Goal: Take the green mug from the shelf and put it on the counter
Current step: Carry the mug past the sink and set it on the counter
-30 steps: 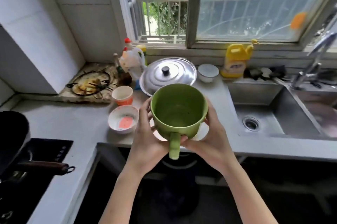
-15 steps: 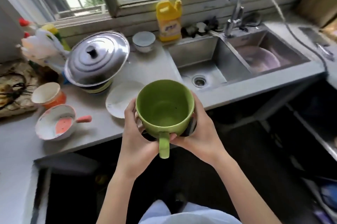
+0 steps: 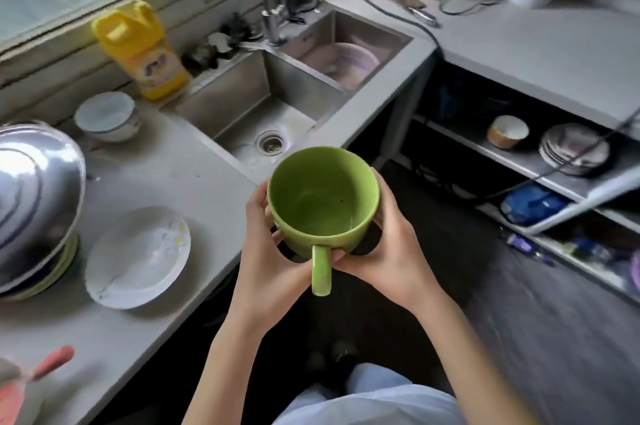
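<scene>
A large green mug [image 3: 322,203] is held upright in the air between both hands, empty, its handle pointing towards me. My left hand [image 3: 266,251] cups its left side and my right hand [image 3: 388,251] cups its right side. The mug hangs over the dark gap just in front of the grey counter [image 3: 207,196], close to the counter's front edge and the sink [image 3: 256,106]. A low shelf [image 3: 540,161] under the right-hand counter holds a small bowl and stacked plates.
On the counter lie a white plate [image 3: 138,256], a steel pot lid [image 3: 31,196], a white bowl [image 3: 105,116] and a yellow detergent bottle [image 3: 142,50]. The tap [image 3: 270,5] stands behind the sink. A cable [image 3: 571,161] hangs across the shelf.
My view has swung to the right, bringing the sink and the low shelf into view. The mug stays gripped in both hands, held in front of the counter edge.
</scene>
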`<state>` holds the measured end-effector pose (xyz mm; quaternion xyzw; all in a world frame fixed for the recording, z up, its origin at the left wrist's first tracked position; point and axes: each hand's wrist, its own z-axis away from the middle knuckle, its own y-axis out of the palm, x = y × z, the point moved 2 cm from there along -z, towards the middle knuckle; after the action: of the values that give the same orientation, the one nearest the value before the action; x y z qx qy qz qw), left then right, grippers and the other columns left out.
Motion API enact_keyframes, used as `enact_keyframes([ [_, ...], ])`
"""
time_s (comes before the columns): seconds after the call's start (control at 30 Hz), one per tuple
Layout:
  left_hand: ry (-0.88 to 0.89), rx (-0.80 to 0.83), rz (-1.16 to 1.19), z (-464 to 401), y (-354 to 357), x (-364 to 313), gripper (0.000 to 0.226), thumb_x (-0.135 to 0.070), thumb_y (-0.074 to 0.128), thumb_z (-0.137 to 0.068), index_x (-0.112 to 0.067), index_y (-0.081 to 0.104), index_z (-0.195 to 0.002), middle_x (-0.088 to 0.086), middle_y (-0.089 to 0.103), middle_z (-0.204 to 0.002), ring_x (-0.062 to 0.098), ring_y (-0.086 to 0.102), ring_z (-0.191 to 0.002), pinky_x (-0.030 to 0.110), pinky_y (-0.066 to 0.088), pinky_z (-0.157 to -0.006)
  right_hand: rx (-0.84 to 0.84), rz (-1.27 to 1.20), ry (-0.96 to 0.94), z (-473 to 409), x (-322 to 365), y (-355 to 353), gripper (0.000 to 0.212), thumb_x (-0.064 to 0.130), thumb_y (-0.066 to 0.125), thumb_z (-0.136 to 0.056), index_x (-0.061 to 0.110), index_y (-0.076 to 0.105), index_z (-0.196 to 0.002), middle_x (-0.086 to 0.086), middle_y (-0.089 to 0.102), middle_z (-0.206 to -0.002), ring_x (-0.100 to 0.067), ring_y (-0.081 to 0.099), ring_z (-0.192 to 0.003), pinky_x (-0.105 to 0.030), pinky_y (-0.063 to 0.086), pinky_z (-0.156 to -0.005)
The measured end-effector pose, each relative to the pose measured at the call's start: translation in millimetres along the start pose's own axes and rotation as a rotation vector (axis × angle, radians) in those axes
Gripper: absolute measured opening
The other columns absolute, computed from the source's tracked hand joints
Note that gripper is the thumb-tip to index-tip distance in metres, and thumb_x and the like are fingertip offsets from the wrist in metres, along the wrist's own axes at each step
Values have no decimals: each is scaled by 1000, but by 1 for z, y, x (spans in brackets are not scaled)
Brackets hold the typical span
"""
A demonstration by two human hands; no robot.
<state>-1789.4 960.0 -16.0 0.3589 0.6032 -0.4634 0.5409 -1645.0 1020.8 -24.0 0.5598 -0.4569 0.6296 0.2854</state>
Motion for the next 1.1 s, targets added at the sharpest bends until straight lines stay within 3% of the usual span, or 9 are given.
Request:
enact_keyframes([
  [0.1, 31, 127, -7, -5, 11, 0, 104, -11, 87, -53, -29, 27, -136, -18, 53, -126, 0, 54, -116, 21, 48, -89, -111, 8, 30, 17, -7, -7, 113, 23, 87, -54, 22, 21, -146, 10, 46, -141, 0, 43, -129, -20, 38, -105],
  [0.2, 54, 252, 7, -8, 24, -1, 104, -6, 86, -53, -23, 27, -137, -14, 52, -128, -5, 53, -115, 10, 45, -84, -222, 15, 51, 32, -10, -14, 110, 27, 87, -52, 23, 25, -144, 17, 46, -137, 4, 44, -126, -14, 38, -101],
  [0.4, 109, 436, -21, -15, 60, -3, 104, -16, 87, -54, -27, 26, -138, -21, 49, -129, -2, 48, -122, 15, 44, -94, -439, 11, 81, 58, -17, -40, 100, 27, 85, -50, 42, 30, -133, 36, 50, -124, 8, 48, -121, -7, 38, -92],
  [0.5, 137, 510, -30, -19, 82, -7, 104, -13, 87, -55, -23, 26, -138, -21, 50, -129, -5, 48, -121, 10, 42, -91, -512, 34, 81, 65, -23, -56, 99, 20, 88, -51, 44, 33, -131, 36, 51, -124, 7, 48, -121, -10, 39, -94],
  [0.57, 147, 544, -29, -22, 96, -9, 104, -12, 87, -55, -21, 26, -139, -20, 49, -129, -5, 48, -122, 9, 42, -89, -541, 36, 77, 68, -27, -67, 98, 22, 87, -52, 43, 34, -132, 33, 51, -126, 4, 47, -123, -15, 39, -97],
  [0.87, 187, 586, -30, -59, 190, -29, 105, -17, 86, -54, -22, 25, -139, -21, 47, -130, -5, 46, -122, 9, 42, -88, -592, 15, 90, 51, -46, -158, 91, 31, 83, -50, 57, 33, -121, 44, 49, -118, 11, 47, -118, -6, 38, -91],
  [1.1, 208, 587, -2, -97, 273, -51, 102, -16, 85, -55, -23, 25, -137, -15, 46, -132, -4, 47, -121, 12, 45, -89, -607, 47, 46, 25, -59, -247, 94, 32, 83, -52, 45, 32, -129, 27, 50, -127, 7, 48, -121, -9, 39, -94],
])
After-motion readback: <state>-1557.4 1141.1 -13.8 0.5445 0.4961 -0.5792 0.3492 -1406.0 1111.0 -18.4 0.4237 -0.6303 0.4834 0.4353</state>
